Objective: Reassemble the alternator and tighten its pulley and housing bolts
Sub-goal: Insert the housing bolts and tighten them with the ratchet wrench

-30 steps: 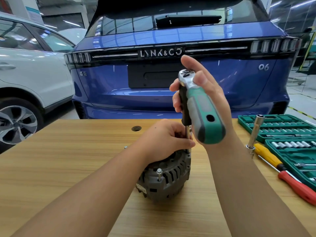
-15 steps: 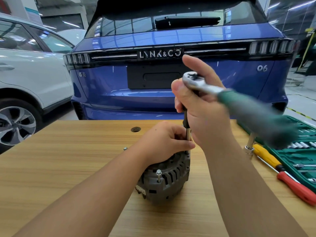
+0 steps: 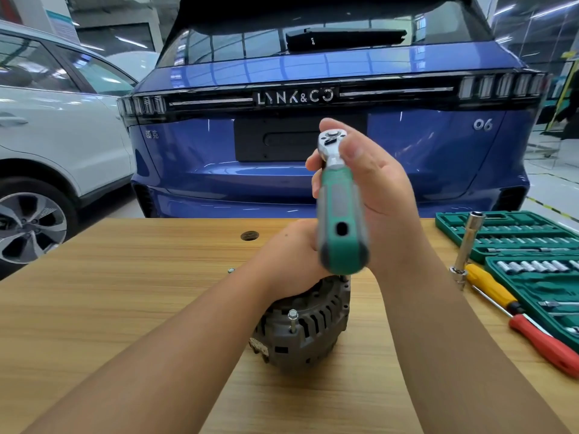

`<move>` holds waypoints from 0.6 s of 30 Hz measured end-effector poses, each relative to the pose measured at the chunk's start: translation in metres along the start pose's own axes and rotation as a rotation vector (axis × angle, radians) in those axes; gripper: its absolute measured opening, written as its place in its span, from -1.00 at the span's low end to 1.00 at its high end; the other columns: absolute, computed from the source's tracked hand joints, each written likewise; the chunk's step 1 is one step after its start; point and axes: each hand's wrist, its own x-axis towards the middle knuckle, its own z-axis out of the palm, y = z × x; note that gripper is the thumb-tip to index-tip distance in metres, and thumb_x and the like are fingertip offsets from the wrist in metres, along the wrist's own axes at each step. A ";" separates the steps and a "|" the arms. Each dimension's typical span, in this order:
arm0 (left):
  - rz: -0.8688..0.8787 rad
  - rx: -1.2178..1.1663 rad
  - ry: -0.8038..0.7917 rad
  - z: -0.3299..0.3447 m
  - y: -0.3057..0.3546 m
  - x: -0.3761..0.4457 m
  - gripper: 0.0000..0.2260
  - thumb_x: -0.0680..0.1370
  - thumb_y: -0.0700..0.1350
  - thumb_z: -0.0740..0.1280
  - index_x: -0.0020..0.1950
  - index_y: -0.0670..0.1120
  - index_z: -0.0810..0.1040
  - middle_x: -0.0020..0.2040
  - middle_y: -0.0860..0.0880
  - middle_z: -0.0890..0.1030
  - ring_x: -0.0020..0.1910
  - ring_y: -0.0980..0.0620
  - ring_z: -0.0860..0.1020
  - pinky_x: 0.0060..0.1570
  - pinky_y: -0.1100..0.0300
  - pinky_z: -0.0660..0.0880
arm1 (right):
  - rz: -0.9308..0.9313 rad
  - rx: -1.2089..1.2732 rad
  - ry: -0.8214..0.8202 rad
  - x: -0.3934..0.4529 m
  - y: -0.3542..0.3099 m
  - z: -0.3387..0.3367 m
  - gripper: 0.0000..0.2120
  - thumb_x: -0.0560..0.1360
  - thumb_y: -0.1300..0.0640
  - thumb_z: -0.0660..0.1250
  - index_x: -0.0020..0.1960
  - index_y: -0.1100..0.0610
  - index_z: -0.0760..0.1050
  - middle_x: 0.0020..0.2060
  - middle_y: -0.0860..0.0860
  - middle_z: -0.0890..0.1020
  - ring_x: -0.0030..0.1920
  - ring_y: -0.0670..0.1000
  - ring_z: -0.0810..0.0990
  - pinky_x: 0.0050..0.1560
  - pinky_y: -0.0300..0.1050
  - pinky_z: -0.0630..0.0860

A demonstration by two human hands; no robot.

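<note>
1. Gripping the ratchet (image 3: 340, 211) near its chrome head, my right hand (image 3: 380, 195) holds the green-and-grey handle pointing back toward the camera.
2. My left hand (image 3: 289, 258) is curled over the top of the alternator (image 3: 308, 327), which stands on the wooden tabletop (image 3: 125, 308); one bolt (image 3: 292, 319) sticks up from its housing.
3. Behind the tabletop, the blue car (image 3: 329, 170) reads "LYNK&CO" across its tail and "06" at the right.
4. A green socket case (image 3: 532, 261) lies open at the right, with a yellow screwdriver (image 3: 492, 288) and a red one (image 3: 545, 344) beside it.
</note>
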 end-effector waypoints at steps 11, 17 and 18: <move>-0.094 0.073 -0.096 -0.010 0.027 -0.010 -0.91 0.55 0.12 0.46 -0.09 0.14 0.68 -0.17 0.14 0.68 -0.20 0.19 0.61 -0.19 0.18 0.50 | -0.125 -0.108 0.124 -0.001 -0.003 0.001 -0.75 0.56 0.24 0.38 0.20 0.03 0.52 -0.31 -0.03 0.47 -0.36 -0.03 0.42 -0.32 -0.20 0.43; -0.028 -0.017 -0.003 -0.004 0.010 -0.006 -0.91 0.47 0.09 0.52 -0.06 0.13 0.72 -0.11 0.16 0.73 -0.09 0.17 0.67 0.00 0.01 0.63 | -0.295 -0.167 0.039 -0.002 0.007 0.009 -0.57 0.55 0.48 0.28 0.22 0.02 0.52 -0.31 -0.16 0.53 -0.34 -0.19 0.50 -0.26 -0.34 0.45; -0.031 0.032 -0.009 -0.002 0.006 -0.004 -0.92 0.52 0.04 0.51 0.00 0.11 0.70 -0.06 0.13 0.73 -0.05 0.16 0.67 0.01 -0.02 0.65 | -0.279 -0.150 0.033 -0.002 0.006 0.008 -0.56 0.55 0.49 0.25 0.22 0.02 0.53 -0.32 -0.09 0.52 -0.35 -0.16 0.48 -0.27 -0.31 0.44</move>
